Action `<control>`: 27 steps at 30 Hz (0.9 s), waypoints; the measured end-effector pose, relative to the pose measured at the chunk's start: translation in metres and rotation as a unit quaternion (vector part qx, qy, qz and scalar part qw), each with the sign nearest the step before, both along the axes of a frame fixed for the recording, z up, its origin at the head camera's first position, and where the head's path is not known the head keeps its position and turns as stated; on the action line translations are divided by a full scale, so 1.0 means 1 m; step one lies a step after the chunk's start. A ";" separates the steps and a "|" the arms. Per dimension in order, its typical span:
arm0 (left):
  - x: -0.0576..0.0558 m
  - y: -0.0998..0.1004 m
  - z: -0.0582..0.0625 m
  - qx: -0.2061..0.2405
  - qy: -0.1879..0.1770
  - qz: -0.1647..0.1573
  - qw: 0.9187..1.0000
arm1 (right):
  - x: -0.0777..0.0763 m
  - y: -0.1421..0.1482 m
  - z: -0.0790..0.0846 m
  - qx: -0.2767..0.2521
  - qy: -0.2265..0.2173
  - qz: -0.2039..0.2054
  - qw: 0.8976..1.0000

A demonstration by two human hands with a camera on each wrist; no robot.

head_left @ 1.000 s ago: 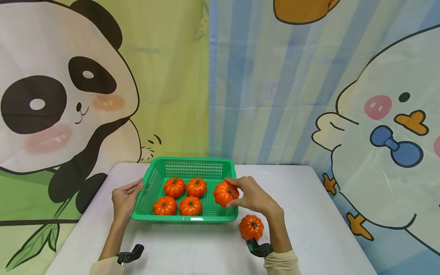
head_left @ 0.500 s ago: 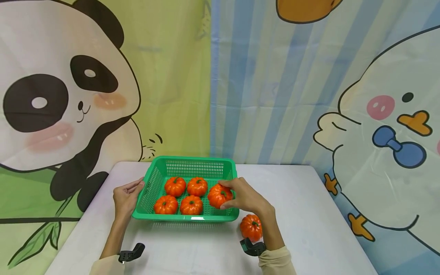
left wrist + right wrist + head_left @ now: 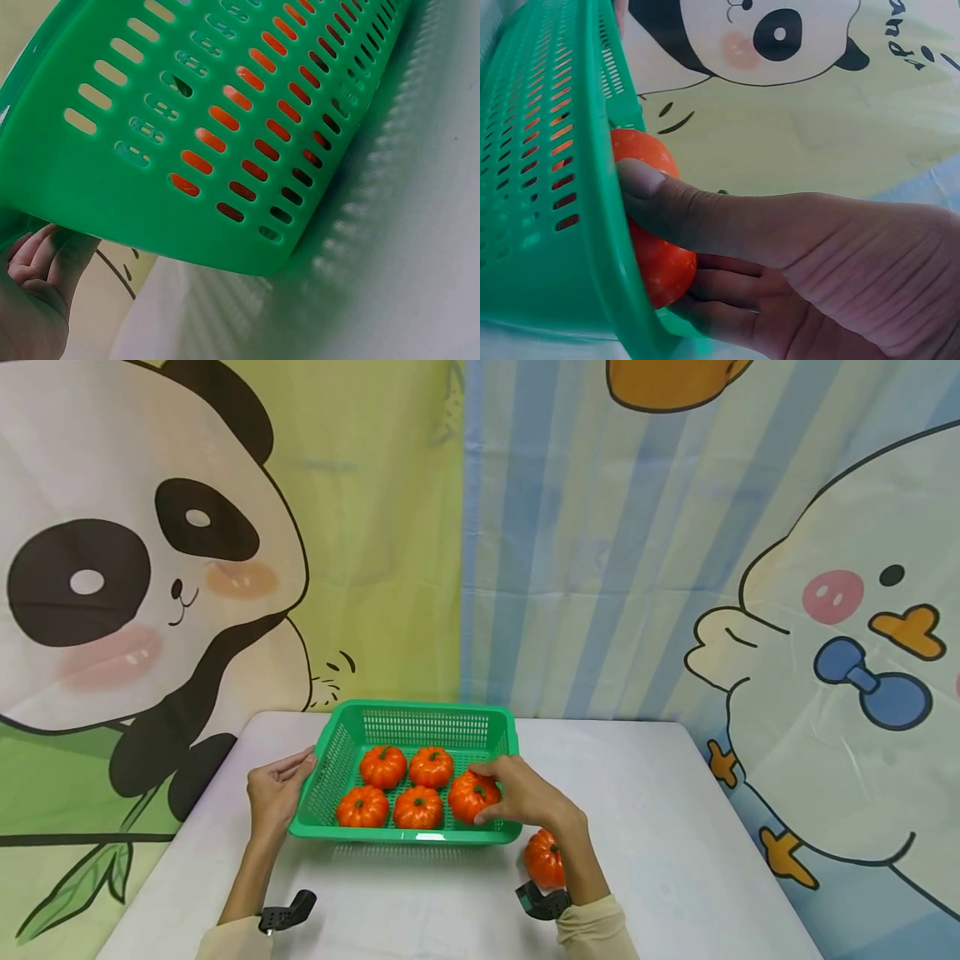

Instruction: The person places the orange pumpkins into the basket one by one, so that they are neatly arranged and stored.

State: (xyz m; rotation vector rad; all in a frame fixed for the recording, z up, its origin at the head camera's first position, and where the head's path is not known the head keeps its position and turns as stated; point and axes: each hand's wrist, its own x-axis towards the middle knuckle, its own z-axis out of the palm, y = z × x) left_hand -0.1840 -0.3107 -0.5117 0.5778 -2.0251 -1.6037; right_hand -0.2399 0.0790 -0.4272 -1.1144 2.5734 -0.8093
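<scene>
My right hand [image 3: 521, 793] grips an orange toy pumpkin [image 3: 472, 797] inside the right end of a green plastic basket [image 3: 405, 837]. In the right wrist view the thumb lies across the held pumpkin [image 3: 664, 266], with fingers round its other side. My left hand [image 3: 273, 793] pinches the left rim of the basket; the left wrist view has its fingers at the rim beside the slotted wall [image 3: 150, 217]. Several more pumpkins [image 3: 362, 807] sit in two rows in the basket's left and middle. Another pumpkin [image 3: 543, 858] lies on the table, partly hidden by the right forearm.
The basket stands on a white table [image 3: 420, 910] toward its back edge. Behind it hangs a printed curtain [image 3: 382, 568] with a panda and a white bird. Each wrist wears a dark camera band [image 3: 288, 912].
My right hand has moved left and slightly down with its pumpkin, from above the basket's right rim to beside the other pumpkins. The left hand stays at the rim.
</scene>
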 end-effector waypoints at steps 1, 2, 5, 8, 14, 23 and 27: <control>0.000 0.000 0.000 -0.002 0.001 0.000 1.000 | 0.000 -0.001 -0.001 0.002 0.002 0.001 1.000; 0.000 0.000 0.001 -0.001 0.001 0.001 1.000 | 0.000 -0.002 -0.002 0.005 0.003 0.001 1.000; 0.001 0.000 0.001 0.001 0.000 0.002 1.000 | -0.001 -0.004 -0.006 0.011 0.005 -0.002 1.000; 0.001 -0.001 0.001 0.004 -0.004 0.002 1.000 | 0.000 -0.007 -0.009 0.017 -0.001 -0.011 1.000; 0.001 -0.001 0.000 0.002 -0.003 -0.003 1.000 | 0.001 -0.012 -0.013 0.038 0.003 -0.018 0.999; 0.001 0.000 -0.001 -0.004 0.001 -0.002 1.000 | 0.003 -0.017 -0.018 0.055 0.006 -0.014 0.998; 0.001 0.001 -0.001 -0.006 0.006 -0.003 1.000 | 0.001 -0.020 -0.023 0.057 0.019 -0.004 0.998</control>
